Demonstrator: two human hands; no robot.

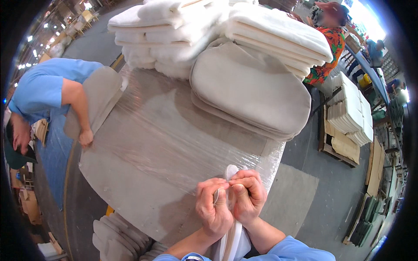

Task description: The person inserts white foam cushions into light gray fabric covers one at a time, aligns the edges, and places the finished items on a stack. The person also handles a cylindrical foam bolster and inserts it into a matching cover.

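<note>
Fabric piece (235,243), white and beige, upright between left hand (213,206) and right hand (249,195), at the near side of the table (109,174). Gripped close to its upper end, thumbs against curled fingers, both fists closed on it, side by side. Just beyond, clear film (143,113) across the table. Farther back, stacked grey rounded pads (250,87) beside white folded padding (278,39). At far left, bent over, a co-worker in blue (56,82), one arm across grey panels (98,98). At lower left, more grey pieces (117,237).
</note>
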